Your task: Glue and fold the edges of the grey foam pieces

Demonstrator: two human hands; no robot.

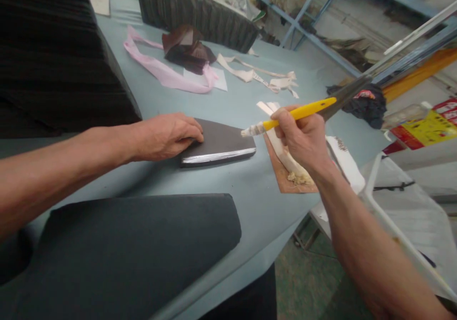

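Note:
My right hand point(302, 139) grips a brush point(303, 113) by its yellow handle. White paste coats its tip, which hovers just above the right end of a dark, flat stack of sheets point(223, 139). White streaks run along the stack's near edge. With its fingers curled, my left hand point(171, 136) holds the stack's left end against the table; its fingertips are partly hidden. Nearer to me lies a larger dark sheet or panel point(143, 248) with a cut-off right corner.
Tall dark stacks point(53, 63) rise at the left, and a long dark pile point(196, 10) stands at the back. A pink strip point(153, 67) and pale strips point(246, 75) lie on the blue-green table point(246, 205). Right of the table is a whitish bin point(410, 205).

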